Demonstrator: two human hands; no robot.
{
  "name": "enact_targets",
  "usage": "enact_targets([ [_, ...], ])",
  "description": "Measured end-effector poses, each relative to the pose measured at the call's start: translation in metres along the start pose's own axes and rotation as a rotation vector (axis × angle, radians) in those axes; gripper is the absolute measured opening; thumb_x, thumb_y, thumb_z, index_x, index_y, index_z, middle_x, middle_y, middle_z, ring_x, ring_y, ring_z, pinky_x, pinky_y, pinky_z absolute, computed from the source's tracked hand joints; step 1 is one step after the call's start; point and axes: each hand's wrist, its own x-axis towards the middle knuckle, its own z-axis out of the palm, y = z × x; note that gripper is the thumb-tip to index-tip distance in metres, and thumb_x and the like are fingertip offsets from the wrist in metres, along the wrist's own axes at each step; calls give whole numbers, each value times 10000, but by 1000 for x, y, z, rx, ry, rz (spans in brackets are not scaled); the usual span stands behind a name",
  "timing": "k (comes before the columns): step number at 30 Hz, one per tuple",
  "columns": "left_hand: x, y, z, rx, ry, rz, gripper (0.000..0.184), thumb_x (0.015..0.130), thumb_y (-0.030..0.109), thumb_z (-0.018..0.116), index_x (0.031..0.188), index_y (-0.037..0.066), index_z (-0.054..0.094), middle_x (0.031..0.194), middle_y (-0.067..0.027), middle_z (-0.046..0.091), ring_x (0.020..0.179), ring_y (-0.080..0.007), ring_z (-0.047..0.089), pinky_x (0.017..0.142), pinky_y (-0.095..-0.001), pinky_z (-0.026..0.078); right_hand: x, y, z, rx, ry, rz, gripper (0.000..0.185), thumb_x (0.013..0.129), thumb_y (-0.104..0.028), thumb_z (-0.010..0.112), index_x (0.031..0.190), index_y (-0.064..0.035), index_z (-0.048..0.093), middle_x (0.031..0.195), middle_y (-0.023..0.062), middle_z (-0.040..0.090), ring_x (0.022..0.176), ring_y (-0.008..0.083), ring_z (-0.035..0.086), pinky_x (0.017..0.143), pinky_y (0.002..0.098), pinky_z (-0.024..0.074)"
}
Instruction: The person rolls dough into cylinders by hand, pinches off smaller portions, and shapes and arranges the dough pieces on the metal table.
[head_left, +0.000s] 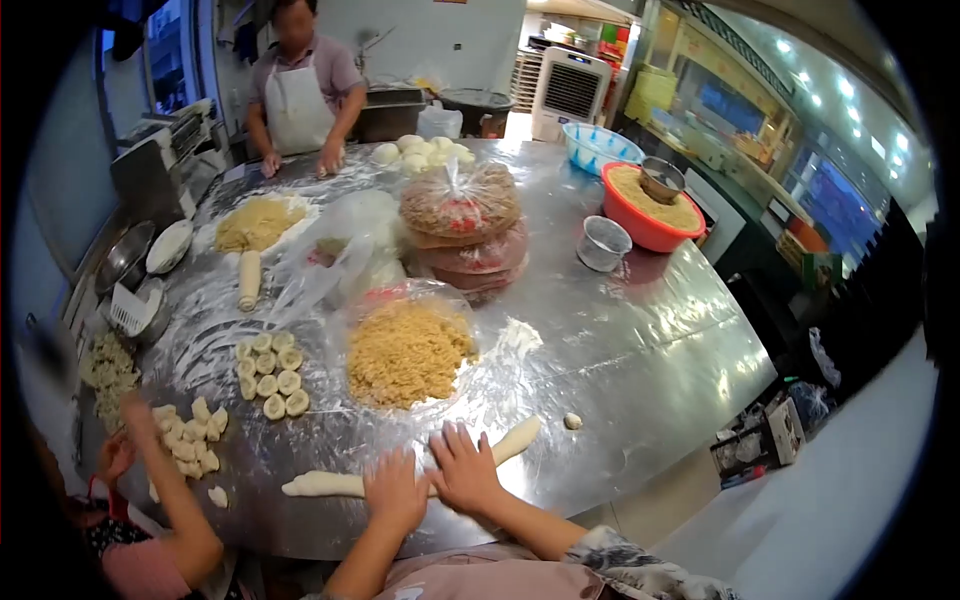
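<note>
A long rope of pale dough (pixel 322 485) lies across the near side of the steel table. My left hand (pixel 396 490) rests on its middle with fingers stretched out. Just to the right, my right hand (pixel 465 470) lies flat on the same rope, fingers spread. Both ends of the rope stick out past my hands; the part beneath them is hidden. A small dough piece (pixel 572 421) sits beyond the right end. Ahead of my hands, a mound of crumbly yellow-brown filling (pixel 412 350) lies on clear plastic.
Several cut dough pieces (pixel 190 440) lie at left, near a co-worker's arm (pixel 170 485). Round dough cups (pixel 270 375) stand behind them. Stacked bags of filling (pixel 465 225) occupy the middle. A red basin (pixel 650 210) is at far right. Another person (pixel 300 100) stands across the table.
</note>
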Motion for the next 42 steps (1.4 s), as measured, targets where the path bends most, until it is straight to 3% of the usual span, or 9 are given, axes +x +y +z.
enact_targets([
  [3, -61, -15, -15, -45, -22, 164, 594, 877, 388, 629, 1357, 55, 517, 1431, -178, 481, 1312, -393, 433, 1069, -568, 290, -65, 2, -30, 32, -173, -49, 543, 940, -447, 558, 1401, -162, 526, 1482, 141, 450, 1379, 391, 389, 1020, 740, 280],
  [13, 41, -47, 4, -38, 391, -267, 597, 818, 438, 693, 1261, 53, 581, 1360, -196, 529, 1239, -378, 493, 1027, -543, 334, 36, 30, -6, -92, -84, 349, 642, 991, -577, 384, 1423, -122, 520, 1548, 181, 386, 1434, 426, 312, 1114, 702, 153],
  [16, 0, -56, -6, 103, 138, 157, 625, 787, 462, 729, 1241, 56, 593, 1295, -184, 550, 1168, -365, 516, 991, -531, 347, -8, 35, -30, -23, -252, 126, 606, 962, -561, 476, 1381, -130, 551, 1490, 163, 449, 1403, 383, 360, 1092, 707, 208],
  [19, -43, -49, -19, 31, 131, 280, 634, 763, 479, 751, 1219, 64, 602, 1242, -161, 564, 1112, -356, 524, 962, -518, 353, -52, 67, -33, 257, -202, -67, 540, 916, -474, 615, 1331, -131, 571, 1435, 151, 490, 1346, 366, 433, 1089, 668, 258],
  [24, -29, -15, -15, 19, 84, 249, 658, 767, 526, 753, 1230, 81, 609, 1239, -143, 582, 1116, -362, 530, 949, -494, 375, -69, 122, -73, -115, 4, 13, 632, 789, -522, 750, 1279, -153, 595, 1321, 152, 550, 1209, 357, 526, 970, 533, 404],
  [26, -14, 1, 0, -29, 56, 358, 596, 772, 531, 748, 1144, 79, 640, 1179, -136, 614, 1075, -359, 553, 912, -472, 410, -71, 144, -61, 121, -25, 19, 621, 777, -509, 769, 1258, -149, 607, 1245, 137, 592, 1159, 352, 551, 959, 496, 426],
  [32, -5, 3, -9, -30, -249, 79, 515, 826, 559, 688, 999, 74, 671, 950, -145, 689, 867, -374, 664, 736, -501, 505, -81, 138, -54, 310, -66, 47, 528, 799, -379, 790, 1208, -88, 626, 1083, 147, 623, 1035, 331, 585, 875, 399, 480],
  [37, -39, -21, -51, 23, -520, -207, 600, 802, 623, 692, 979, 52, 635, 1019, -183, 687, 972, -394, 651, 794, -505, 507, -78, 111, -46, 400, -40, -94, 499, 807, -345, 788, 1205, -90, 631, 1057, 129, 636, 1025, 338, 583, 887, 421, 458],
  [42, -30, 10, -51, -19, -289, 12, 634, 745, 476, 804, 1170, 59, 585, 1232, -187, 615, 1217, -394, 527, 960, -482, 454, -57, 84, -25, 431, -87, -91, 472, 847, -342, 755, 1224, -97, 612, 1084, 151, 629, 1019, 349, 593, 889, 422, 471],
])
